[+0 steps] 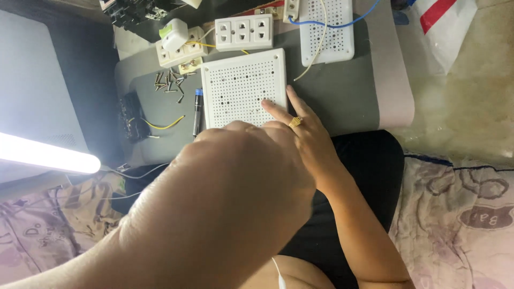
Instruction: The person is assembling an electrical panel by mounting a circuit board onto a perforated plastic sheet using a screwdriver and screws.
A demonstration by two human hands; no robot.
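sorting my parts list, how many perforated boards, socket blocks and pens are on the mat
perforated boards: 2, near board under the right hand, far board
socket blocks: 2, one, one
pens: 1, pen
total: 5

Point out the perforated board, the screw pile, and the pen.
perforated board (238,85), head view, bare centre of its face
screw pile (170,83), head view, middle of the heap
pen (197,112), head view, mid barrel
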